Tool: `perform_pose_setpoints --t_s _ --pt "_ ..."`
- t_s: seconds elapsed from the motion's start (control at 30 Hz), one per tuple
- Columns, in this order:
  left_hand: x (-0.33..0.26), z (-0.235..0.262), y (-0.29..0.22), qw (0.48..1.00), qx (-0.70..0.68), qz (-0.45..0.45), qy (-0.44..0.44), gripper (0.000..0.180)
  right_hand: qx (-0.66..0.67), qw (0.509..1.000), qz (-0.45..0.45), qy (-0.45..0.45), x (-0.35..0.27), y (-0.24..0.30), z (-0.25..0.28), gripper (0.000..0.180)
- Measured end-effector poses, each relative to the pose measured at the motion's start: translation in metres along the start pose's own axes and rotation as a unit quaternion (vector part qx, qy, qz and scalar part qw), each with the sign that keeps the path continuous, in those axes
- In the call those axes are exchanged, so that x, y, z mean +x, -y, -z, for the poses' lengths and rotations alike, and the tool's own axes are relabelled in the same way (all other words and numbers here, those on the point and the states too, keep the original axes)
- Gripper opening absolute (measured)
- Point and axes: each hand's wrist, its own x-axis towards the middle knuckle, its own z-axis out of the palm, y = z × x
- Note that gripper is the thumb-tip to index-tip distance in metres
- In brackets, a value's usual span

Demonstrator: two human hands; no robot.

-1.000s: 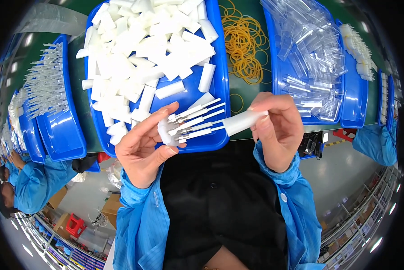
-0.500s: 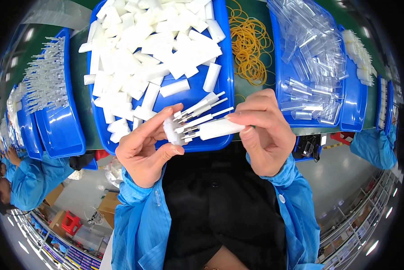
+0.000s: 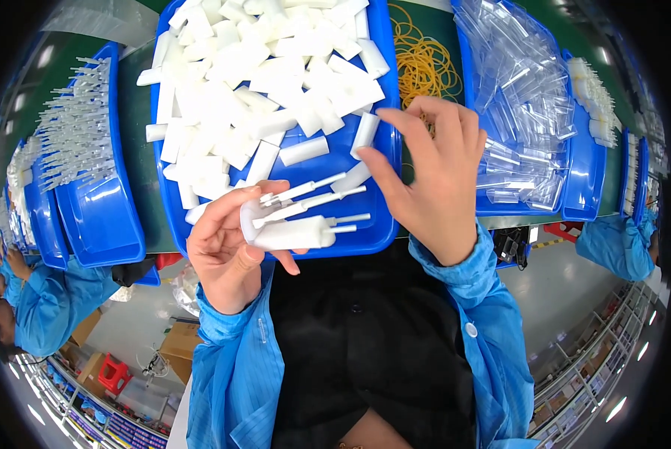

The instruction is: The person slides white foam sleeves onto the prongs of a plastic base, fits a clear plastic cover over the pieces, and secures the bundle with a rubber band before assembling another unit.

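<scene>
My left hand [image 3: 223, 243] grips a white round-based part with several thin white rods [image 3: 305, 206] pointing right. A thick white foam sleeve [image 3: 290, 236] sits around the rods nearest me, with two rod tips sticking out of its end. My right hand [image 3: 444, 176] is open, thumb and forefinger apart over the right side of a blue tray [image 3: 377, 213]. Close to those fingertips lies a loose foam sleeve [image 3: 363, 135]; whether they touch it I cannot tell. Many more white foam pieces [image 3: 231, 97] are heaped in that tray.
Yellow rubber bands [image 3: 425, 63] lie right of the foam tray. Beyond them, a blue tray holds clear plastic pieces [image 3: 519, 97]. At left, another blue tray [image 3: 100, 224] carries white rod parts [image 3: 77, 127]. People in blue sleeves [image 3: 62, 303] work at both sides.
The foam sleeve my right hand held is now on the part's rods. That hand has let go, opened and moved up and right. My left hand has tilted the part and shifted slightly left.
</scene>
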Motion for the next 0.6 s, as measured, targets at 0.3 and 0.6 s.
perform_pose_setpoints --t_s 0.3,0.6 --pt "0.006 0.007 0.008 0.998 -0.034 -0.028 0.036 0.039 -0.073 0.995 0.006 0.072 0.005 0.010 -0.009 0.037" --pt "0.007 0.002 0.009 1.000 -0.019 -0.012 0.010 0.028 0.058 0.984 0.147 0.079 -0.003 -0.003 -0.010 0.026"
